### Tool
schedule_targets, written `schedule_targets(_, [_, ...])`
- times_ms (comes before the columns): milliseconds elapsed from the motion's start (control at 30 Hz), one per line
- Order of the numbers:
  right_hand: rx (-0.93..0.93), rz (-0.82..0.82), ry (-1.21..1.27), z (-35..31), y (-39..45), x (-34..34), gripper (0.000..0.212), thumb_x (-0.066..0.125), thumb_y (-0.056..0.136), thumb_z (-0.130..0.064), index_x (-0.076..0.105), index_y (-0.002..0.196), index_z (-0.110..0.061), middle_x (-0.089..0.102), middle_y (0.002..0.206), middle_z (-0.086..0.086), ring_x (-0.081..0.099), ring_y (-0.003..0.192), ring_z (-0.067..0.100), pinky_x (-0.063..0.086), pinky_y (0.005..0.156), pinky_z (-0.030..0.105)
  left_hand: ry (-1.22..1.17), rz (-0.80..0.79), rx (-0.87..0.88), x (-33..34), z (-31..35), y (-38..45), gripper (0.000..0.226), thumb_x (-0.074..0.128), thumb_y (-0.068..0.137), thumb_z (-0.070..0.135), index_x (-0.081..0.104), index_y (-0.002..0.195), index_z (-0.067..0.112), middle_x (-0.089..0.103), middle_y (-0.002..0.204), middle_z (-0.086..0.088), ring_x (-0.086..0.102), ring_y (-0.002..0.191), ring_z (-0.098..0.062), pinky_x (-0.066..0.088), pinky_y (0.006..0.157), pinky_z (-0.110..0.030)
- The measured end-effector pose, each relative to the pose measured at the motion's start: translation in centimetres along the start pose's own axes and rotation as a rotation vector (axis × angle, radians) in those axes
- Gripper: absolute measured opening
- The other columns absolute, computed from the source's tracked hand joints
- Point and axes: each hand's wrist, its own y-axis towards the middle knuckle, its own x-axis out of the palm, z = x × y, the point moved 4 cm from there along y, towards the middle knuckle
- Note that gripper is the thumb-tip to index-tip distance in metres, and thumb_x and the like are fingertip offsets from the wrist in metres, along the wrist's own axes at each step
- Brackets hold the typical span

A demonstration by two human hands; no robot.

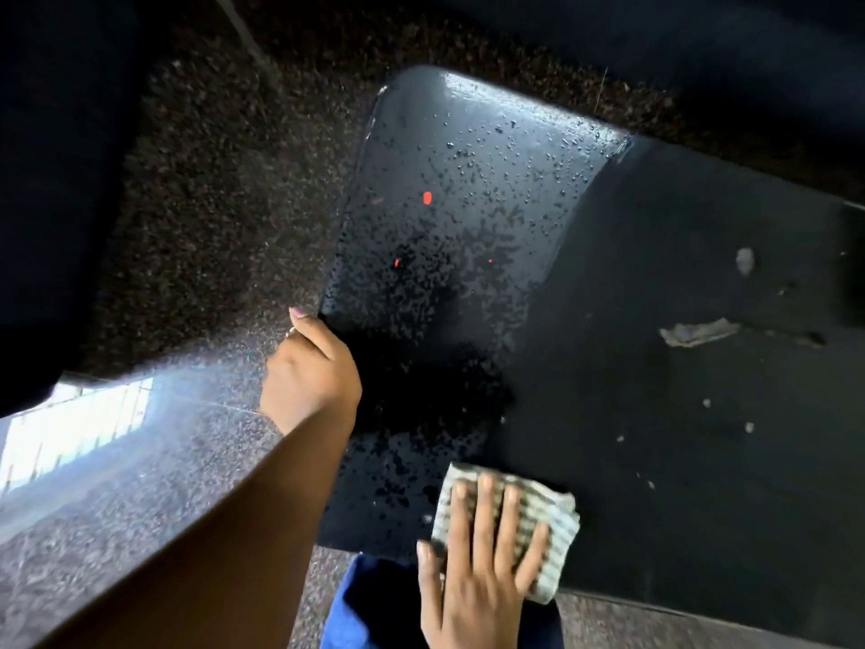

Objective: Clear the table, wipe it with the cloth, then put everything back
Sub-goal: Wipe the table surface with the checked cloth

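Observation:
A black table point(678, 414) fills the right of the head view. Its left part is wet with droplets and small orange spots point(427, 198), while the right part looks wiped and shows pale scuffs. A folded striped grey-green cloth point(557, 522) lies near the front edge. My right hand point(477, 569) presses flat on the cloth, fingers spread. My left hand point(309, 372) grips the table's left edge, with a ring on one finger.
Speckled stone floor point(187, 227) surrounds the table, with a bright window reflection point(70, 423) at the left. Blue clothing point(370, 606) shows below the front edge. A torn pale patch point(697, 331) marks the tabletop at right. Dark furniture stands at the far left.

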Motion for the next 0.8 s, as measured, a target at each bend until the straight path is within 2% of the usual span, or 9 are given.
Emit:
schedule_targets(167, [-0.09,0.101,0.084,-0.8,14.2,-6.0,0.063,0.02,0.099,-0.052,0.014,0.153,-0.02,0.011,0.161,0.004,0.011,0.148,0.028,0.015,0.113,0.062,-0.001,0.027,0.018,-0.2,0.0,0.4,0.063,0.017,0.103,0.038,0.064,0.103,-0.006,0.063,0.109,-0.031,0.056,0.102,-0.048,0.041,0.089,-0.047])
schedule_targets(267, [-0.015,0.246,0.086,-0.3,26.6,-9.9,0.062,0.016,0.098,-0.053,0.009,0.153,-0.025,0.007,0.162,-0.001,0.002,0.149,0.024,0.004,0.117,0.058,0.005,0.024,0.019,-0.2,-0.3,0.3,0.063,0.017,0.103,0.037,0.063,0.105,-0.005,0.062,0.111,-0.031,0.056,0.103,-0.047,0.041,0.089,-0.047])
schedule_targets(367, [0.103,0.252,0.121,0.0,35.7,-12.5,0.061,0.015,0.097,-0.051,0.012,0.153,-0.025,0.012,0.161,0.0,0.003,0.149,0.026,-0.001,0.115,0.06,0.025,0.024,0.014,-0.1,-0.4,0.1,0.063,0.017,0.103,0.037,0.062,0.107,-0.006,0.06,0.114,-0.031,0.055,0.105,-0.047,0.04,0.09,-0.046])
schedule_targets(433, [0.177,0.211,0.17,-0.8,38.1,-13.0,0.061,0.017,0.097,-0.05,0.021,0.151,-0.022,0.021,0.159,0.002,0.006,0.148,0.028,-0.004,0.114,0.062,0.017,0.018,0.016,-0.1,-0.4,0.2,0.063,0.017,0.103,0.038,0.062,0.108,-0.006,0.06,0.116,-0.03,0.054,0.106,-0.047,0.04,0.091,-0.046])
schedule_targets(500, [0.212,0.209,0.177,-2.9,37.9,-12.9,0.061,0.017,0.098,-0.048,0.02,0.151,-0.019,0.02,0.159,0.004,0.004,0.148,0.03,-0.007,0.113,0.063,0.026,0.003,0.0,-0.1,-0.3,0.5,0.063,0.016,0.103,0.041,0.059,0.116,-0.003,0.057,0.123,-0.029,0.052,0.112,-0.045,0.038,0.093,-0.045])
schedule_targets(633, [0.009,0.191,0.136,-8.4,33.8,-11.5,0.063,0.015,0.097,-0.047,0.007,0.153,-0.017,0.004,0.162,0.004,-0.002,0.148,0.03,-0.003,0.114,0.062,0.027,-0.101,-0.068,0.0,-1.1,1.1,0.072,0.011,0.097,0.057,0.049,0.133,0.008,0.048,0.138,-0.021,0.045,0.125,-0.037,0.032,0.102,-0.043])
schedule_targets(700, [-0.151,0.17,0.118,-10.5,30.6,-10.6,0.063,0.015,0.098,-0.046,0.007,0.153,-0.017,0.005,0.162,0.002,-0.002,0.149,0.027,-0.001,0.114,0.06,-0.296,-0.254,-0.121,0.5,-1.6,1.7,0.083,0.009,0.088,0.071,0.041,0.141,0.015,0.045,0.144,-0.014,0.042,0.132,-0.032,0.029,0.109,-0.042])
schedule_targets(767, [-0.321,0.162,0.099,-11.8,26.5,-9.3,0.062,0.018,0.098,-0.044,0.011,0.153,-0.016,0.008,0.162,0.001,0.001,0.149,0.025,0.002,0.114,0.059,-0.81,-0.425,-0.26,0.4,-1.8,2.1,0.087,0.009,0.084,0.077,0.044,0.138,0.018,0.054,0.134,-0.009,0.05,0.126,-0.028,0.037,0.108,-0.043])
schedule_targets(800, [-0.39,0.161,0.107,-12.0,24.0,-8.5,0.062,0.021,0.098,-0.043,0.014,0.153,-0.015,0.01,0.161,0.001,0.002,0.149,0.025,0.004,0.114,0.059,-0.947,-0.445,-0.313,0.0,-2.3,2.3,0.085,0.009,0.086,0.075,0.046,0.136,0.018,0.058,0.128,-0.008,0.055,0.12,-0.027,0.04,0.105,-0.043])
